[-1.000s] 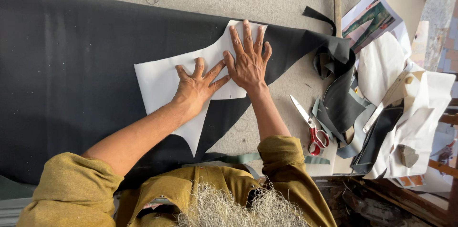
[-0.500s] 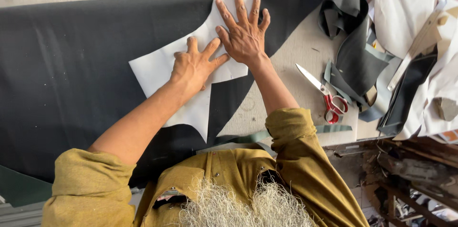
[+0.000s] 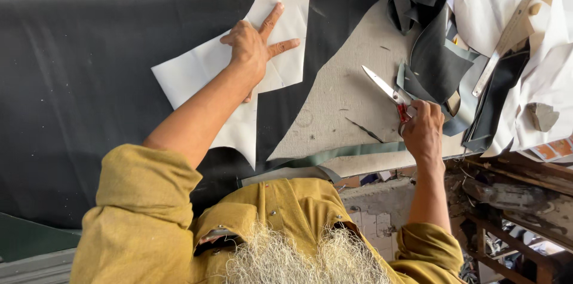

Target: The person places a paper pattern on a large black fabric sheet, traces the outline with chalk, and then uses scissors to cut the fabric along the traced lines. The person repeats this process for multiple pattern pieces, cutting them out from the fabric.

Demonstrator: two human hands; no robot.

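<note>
A white paper pattern piece (image 3: 197, 72) lies on a wide sheet of black fabric (image 3: 77, 81) spread over the grey table. My left hand (image 3: 253, 48) presses flat on the pattern, fingers spread. To the right, my right hand (image 3: 422, 130) is closed around the red handles of a pair of scissors (image 3: 385, 88). Their silver blades point up and left over bare table (image 3: 340, 111).
Black and grey fabric offcuts (image 3: 433, 51) pile up beside the scissors. White pattern papers (image 3: 540, 75), a long ruler (image 3: 504, 39) and a grey stone (image 3: 542, 116) lie at the right. The table's front edge (image 3: 358, 161) runs just below my right hand; wooden shelving (image 3: 513, 212) sits under it.
My right hand has left the pattern and moved right, closing on the scissors. My left hand stays pressed on the pattern. The view has shifted.
</note>
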